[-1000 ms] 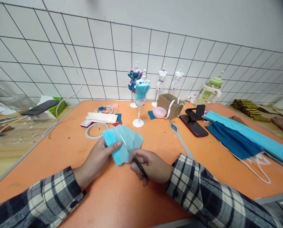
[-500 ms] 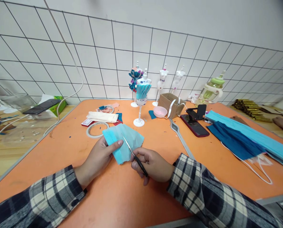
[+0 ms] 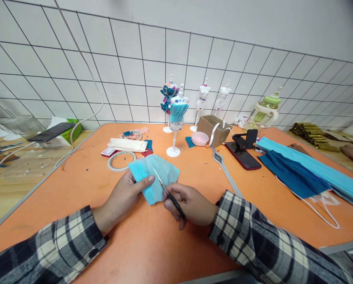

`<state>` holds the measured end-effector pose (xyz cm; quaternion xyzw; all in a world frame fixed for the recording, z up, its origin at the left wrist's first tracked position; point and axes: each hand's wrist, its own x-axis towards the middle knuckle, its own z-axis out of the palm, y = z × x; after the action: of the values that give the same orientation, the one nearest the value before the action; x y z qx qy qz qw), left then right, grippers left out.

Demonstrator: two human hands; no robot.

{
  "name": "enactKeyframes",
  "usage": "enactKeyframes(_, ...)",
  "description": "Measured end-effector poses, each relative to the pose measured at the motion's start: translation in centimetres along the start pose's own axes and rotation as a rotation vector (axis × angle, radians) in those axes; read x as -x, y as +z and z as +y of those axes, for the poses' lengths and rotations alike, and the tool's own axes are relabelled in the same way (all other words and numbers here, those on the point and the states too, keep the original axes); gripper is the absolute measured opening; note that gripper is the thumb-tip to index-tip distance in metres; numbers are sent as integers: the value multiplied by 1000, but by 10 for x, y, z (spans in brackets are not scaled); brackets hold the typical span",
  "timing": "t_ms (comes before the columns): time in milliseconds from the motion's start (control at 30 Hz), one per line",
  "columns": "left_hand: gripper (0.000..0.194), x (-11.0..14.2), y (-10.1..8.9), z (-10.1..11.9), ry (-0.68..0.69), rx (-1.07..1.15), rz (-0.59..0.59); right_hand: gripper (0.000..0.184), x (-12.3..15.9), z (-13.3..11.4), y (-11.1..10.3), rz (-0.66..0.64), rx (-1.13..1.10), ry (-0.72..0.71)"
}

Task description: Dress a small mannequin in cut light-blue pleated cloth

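My left hand (image 3: pixel 126 199) pinches a light-blue piece of mask fabric (image 3: pixel 164 169) at its left side, thumb on top. In my right hand (image 3: pixel 191 205) is a pair of black-handled scissors (image 3: pixel 174 204), its fingers wrapped round the handles. The scissor blades lie over the fabric, pointing up and left, and look nearly closed. Beyond the fabric stands a small white dress form (image 3: pixel 173 150) with pleated light-blue cloth round its torso. A roll of tape (image 3: pixel 121 161) lies just beyond my left hand.
Left of centre lies a folded white cloth (image 3: pixel 127 144). Behind stand a pink bowl (image 3: pixel 200 138), a cardboard box (image 3: pixel 211 128) and more dress forms. On the right are a phone (image 3: pixel 243 155), a dark-blue mask (image 3: pixel 294 173), light-blue masks (image 3: pixel 315 169) and a green-lidded bottle (image 3: pixel 265 112).
Almost nothing differs. The view has tilted very slightly, and both hands hold the fabric and scissors in nearly the same place.
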<state>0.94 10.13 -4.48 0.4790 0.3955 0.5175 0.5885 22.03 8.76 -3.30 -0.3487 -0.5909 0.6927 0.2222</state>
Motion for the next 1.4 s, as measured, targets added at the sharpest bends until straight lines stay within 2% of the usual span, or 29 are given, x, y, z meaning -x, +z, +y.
enactKeyframes(500, 27, 1, 1, 2, -6, -37, -4, 37, 0, -1, -1, 9, 24, 0)
enactKeyframes(767, 30, 2, 5, 5, -83, 166, -21, 36, -1, -1, 0, 27, 44, 8)
enactKeyframes(867, 27, 1, 4, 2, -117, 145, -27, 37, 0, -1, 0, 17, 49, 25)
enactKeyframes(1067, 24, 1, 1, 0, -84, 73, -18, 36, 0, 1, -1, -35, 52, 7)
enactKeyframes(1400, 25, 0, -1, -1, -75, 48, -14, 36, 0, 1, 0, 10, 58, -6)
